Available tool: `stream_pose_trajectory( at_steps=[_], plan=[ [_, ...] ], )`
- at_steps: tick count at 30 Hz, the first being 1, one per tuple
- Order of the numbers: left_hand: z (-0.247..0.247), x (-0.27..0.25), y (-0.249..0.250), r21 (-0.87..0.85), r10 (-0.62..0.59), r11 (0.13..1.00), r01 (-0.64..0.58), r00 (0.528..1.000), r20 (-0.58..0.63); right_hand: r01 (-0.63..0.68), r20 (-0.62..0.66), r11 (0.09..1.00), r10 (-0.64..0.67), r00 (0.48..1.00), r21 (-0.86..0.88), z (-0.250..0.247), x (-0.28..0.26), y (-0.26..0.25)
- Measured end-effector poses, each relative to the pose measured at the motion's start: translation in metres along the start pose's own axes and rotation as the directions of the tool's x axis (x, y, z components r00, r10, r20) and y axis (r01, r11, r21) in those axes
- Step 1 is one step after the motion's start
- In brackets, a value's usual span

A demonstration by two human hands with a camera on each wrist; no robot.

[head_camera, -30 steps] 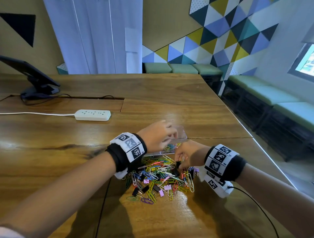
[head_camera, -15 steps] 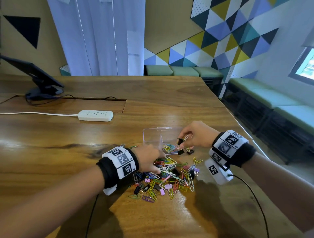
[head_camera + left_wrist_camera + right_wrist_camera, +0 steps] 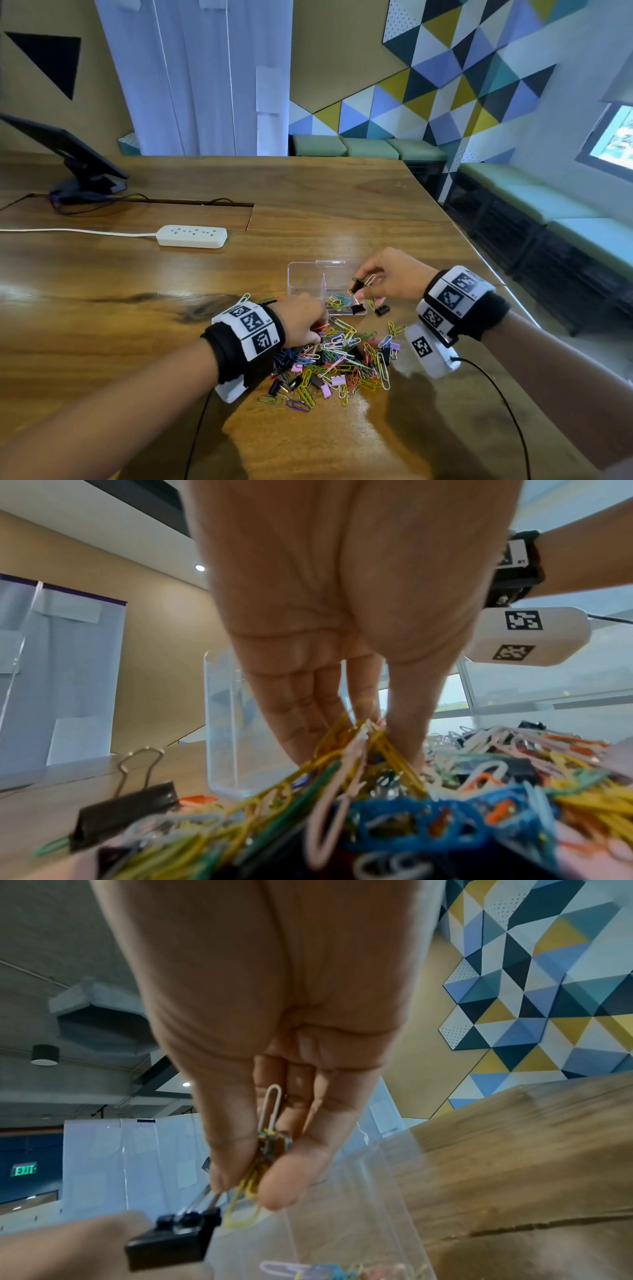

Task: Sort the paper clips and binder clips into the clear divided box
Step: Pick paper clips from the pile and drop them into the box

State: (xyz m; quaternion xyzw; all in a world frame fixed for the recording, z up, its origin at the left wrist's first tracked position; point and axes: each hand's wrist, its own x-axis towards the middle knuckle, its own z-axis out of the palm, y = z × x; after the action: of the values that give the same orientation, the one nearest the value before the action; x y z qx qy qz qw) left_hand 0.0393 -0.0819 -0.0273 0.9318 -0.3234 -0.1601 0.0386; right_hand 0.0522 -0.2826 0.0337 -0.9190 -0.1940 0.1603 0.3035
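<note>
A clear divided box (image 3: 305,274) stands on the table beyond a pile of coloured paper clips and small binder clips (image 3: 339,366). Several paper clips (image 3: 339,301) lie in its right compartment. My left hand (image 3: 317,330) is down in the pile's far left side. Its fingertips (image 3: 404,739) pinch a bunch of yellow and pink paper clips (image 3: 359,739). My right hand (image 3: 359,287) hovers over the box's right side. It pinches a white and a yellow paper clip (image 3: 270,1112), and a black binder clip (image 3: 171,1242) hangs from them.
Two more black binder clips (image 3: 382,310) lie by the box's near right corner. Another black binder clip (image 3: 126,815) sits at the pile's left edge. A white power strip (image 3: 191,236) and a tablet stand (image 3: 85,171) are further back. The table edge (image 3: 479,260) runs close on the right.
My left hand came back from the box to the pile and took hold of paper clips. My right hand rose from the pile to the box with its clips.
</note>
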Motion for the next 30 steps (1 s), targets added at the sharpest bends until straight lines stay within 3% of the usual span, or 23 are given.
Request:
stream_pose_trajectory(
  at_steps=[5,10,15,22,26,30],
  plan=[
    [-0.008,-0.003,-0.001,-0.153,-0.076,0.987,0.059,0.991,-0.107,-0.006,0.008,1.000,0.007,1.000,-0.025,0.007,-0.001,0.000],
    [-0.012,-0.006,-0.015,-0.400,-0.155,0.915,0.062,0.967,-0.204,-0.043,0.031,0.996,0.045,0.998,-0.073,0.014,0.000,0.002],
    [-0.024,-0.013,-0.019,-0.693,-0.169,0.719,-0.046,0.956,-0.238,-0.025,0.091,0.979,0.044,0.995,-0.200,0.026,-0.002,0.002],
    [-0.052,0.001,-0.012,-0.866,-0.267,0.474,-0.158,0.912,-0.312,-0.028,0.160,0.958,0.077,0.984,-0.286,0.037,-0.006,0.009],
    [-0.069,0.014,-0.001,-0.834,-0.292,0.501,-0.230,0.863,-0.413,-0.021,0.174,0.954,0.076,0.982,-0.298,0.039,-0.005,0.013],
    [-0.073,0.026,0.011,-0.578,-0.205,0.800,-0.162,0.831,-0.517,-0.008,0.169,0.949,0.064,0.984,-0.315,0.040,-0.006,0.012]
  ],
)
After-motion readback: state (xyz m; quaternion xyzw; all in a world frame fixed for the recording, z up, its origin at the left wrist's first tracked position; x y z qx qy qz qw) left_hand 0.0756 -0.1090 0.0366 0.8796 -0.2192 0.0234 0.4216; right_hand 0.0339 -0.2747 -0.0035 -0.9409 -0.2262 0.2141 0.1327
